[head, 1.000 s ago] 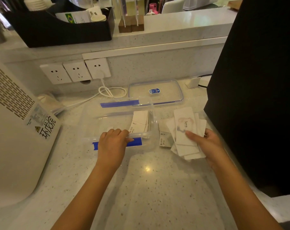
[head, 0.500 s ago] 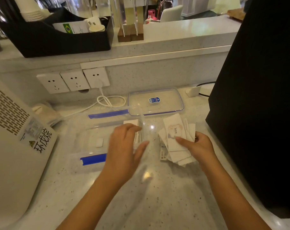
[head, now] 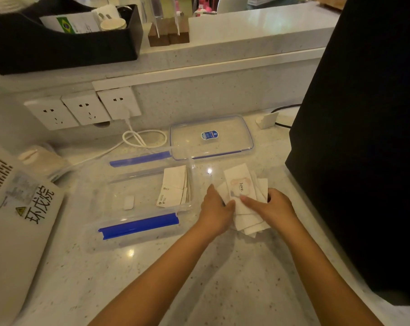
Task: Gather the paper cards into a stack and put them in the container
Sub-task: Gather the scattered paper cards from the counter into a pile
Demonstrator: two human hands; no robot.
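A loose pile of white paper cards (head: pixel 242 184) lies on the counter right of centre, the top one printed with "love". My left hand (head: pixel 216 208) presses on the pile's left edge and my right hand (head: pixel 273 205) holds its right side, thumb on the top card. Left of the pile stands a clear plastic container (head: pixel 138 222) with blue clips, open. A small stack of cards (head: pixel 174 185) lies inside its right end.
The container's clear lid (head: pixel 211 137) lies behind it by the wall. A white appliance (head: pixel 16 220) fills the left, a large black object (head: pixel 368 137) the right. A white cable (head: pixel 142 138) runs from the wall sockets (head: pixel 81 109). A small white piece (head: pixel 128 203) sits inside the container.
My left hand let go of the container's near rim and crossed right onto the card pile. My right hand stayed on the pile, which has been drawn closer together.
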